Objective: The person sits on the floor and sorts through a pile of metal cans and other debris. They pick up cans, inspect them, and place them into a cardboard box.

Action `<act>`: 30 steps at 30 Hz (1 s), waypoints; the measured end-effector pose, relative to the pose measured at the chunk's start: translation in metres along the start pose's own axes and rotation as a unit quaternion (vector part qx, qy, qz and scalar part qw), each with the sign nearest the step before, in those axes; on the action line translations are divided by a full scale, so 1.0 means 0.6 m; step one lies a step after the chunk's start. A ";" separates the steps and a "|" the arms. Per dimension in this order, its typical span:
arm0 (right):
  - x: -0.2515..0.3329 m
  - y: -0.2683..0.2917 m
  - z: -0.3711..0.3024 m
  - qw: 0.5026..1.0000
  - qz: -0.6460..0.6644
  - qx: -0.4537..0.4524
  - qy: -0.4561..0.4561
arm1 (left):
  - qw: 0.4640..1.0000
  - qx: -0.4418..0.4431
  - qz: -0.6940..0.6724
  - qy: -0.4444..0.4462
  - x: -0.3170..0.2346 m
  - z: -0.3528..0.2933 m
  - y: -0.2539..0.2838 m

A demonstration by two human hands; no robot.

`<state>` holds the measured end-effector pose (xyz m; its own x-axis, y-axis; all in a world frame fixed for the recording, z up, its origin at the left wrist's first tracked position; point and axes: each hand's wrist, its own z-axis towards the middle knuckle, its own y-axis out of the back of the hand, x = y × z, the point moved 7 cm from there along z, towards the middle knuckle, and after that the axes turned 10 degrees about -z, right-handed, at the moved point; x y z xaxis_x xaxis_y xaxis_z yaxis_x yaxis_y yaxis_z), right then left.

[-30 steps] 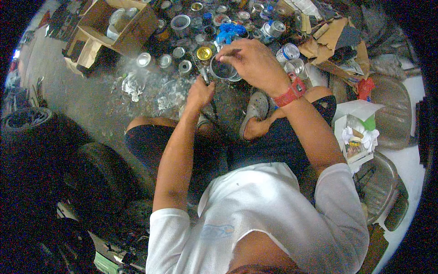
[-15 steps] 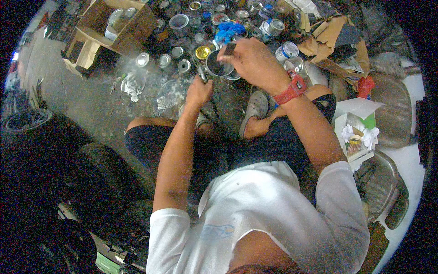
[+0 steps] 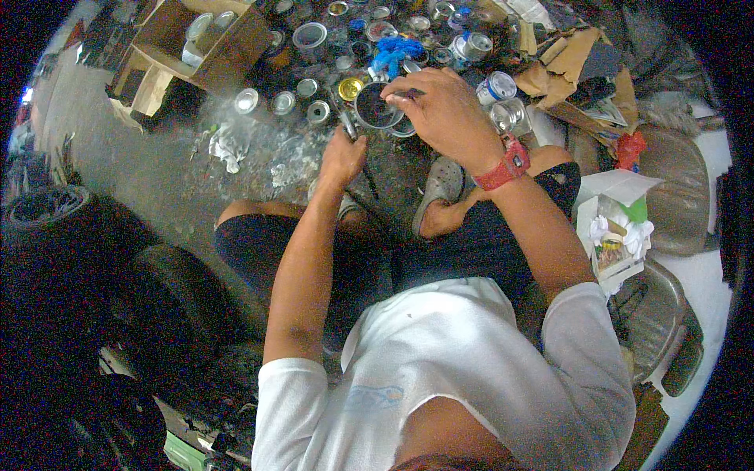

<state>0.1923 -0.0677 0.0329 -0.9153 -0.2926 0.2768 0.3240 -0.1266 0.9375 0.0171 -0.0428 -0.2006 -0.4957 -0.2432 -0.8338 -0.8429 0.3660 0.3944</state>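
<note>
My left hand [image 3: 343, 159] is closed around a slim grey metal tool [image 3: 349, 124] whose kind I cannot make out. A thin dark line, like a hose or cord, hangs below that hand. Just right of the tool is a round, open container [image 3: 378, 107] with a pale rim and dark inside. Over its right edge, my right hand [image 3: 455, 118] pinches a small dark piece [image 3: 408, 93], too blurred to name. A gold-coloured can [image 3: 349, 89] stands beside the container, and a bunched blue cloth [image 3: 397, 55] lies beyond it.
Several cans and jars, such as a wide lidded tub [image 3: 309, 36], crowd the ground ahead. A cardboard box [image 3: 228, 55] stands far left, torn cardboard [image 3: 569, 63] far right. Crumpled white paper [image 3: 229, 147] lies left; a white box [image 3: 620, 184] sits right. Tyres [image 3: 169, 282] are at left.
My right hand has shifted slightly, and the dark piece in its fingers has tilted from upright to nearly level. My left hand keeps its grip, almost unmoved.
</note>
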 end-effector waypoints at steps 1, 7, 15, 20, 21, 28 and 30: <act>0.003 0.002 -0.002 1.000 0.013 -0.023 0.016 | 1.000 -0.011 -0.001 -0.010 0.004 0.003 0.001; 0.016 0.003 -0.012 0.998 0.011 -0.043 0.046 | 1.000 -0.003 -0.018 0.015 0.032 0.016 -0.003; 0.017 0.001 -0.006 0.995 0.078 -0.030 0.048 | 1.000 -0.010 -0.005 -0.008 0.043 0.018 -0.001; 0.015 0.001 -0.002 0.996 0.063 -0.026 0.049 | 0.999 -0.031 0.018 -0.025 0.042 0.021 -0.004; 0.019 -0.001 0.000 0.994 0.084 -0.016 0.064 | 0.998 -0.047 0.025 -0.038 0.048 0.023 0.000; 0.021 -0.005 0.013 1.000 0.027 0.013 -0.003 | 0.998 0.019 0.036 0.041 0.006 -0.002 0.001; 0.036 -0.005 0.031 0.999 0.033 -0.002 0.007 | 0.996 -0.003 0.074 0.055 0.045 0.005 0.006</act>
<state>0.1669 -0.0562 0.0399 -0.8883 -0.3139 0.3353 0.3850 -0.1110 0.9162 0.0015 -0.0450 -0.2227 -0.6339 -0.2840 -0.7193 -0.7602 0.4001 0.5119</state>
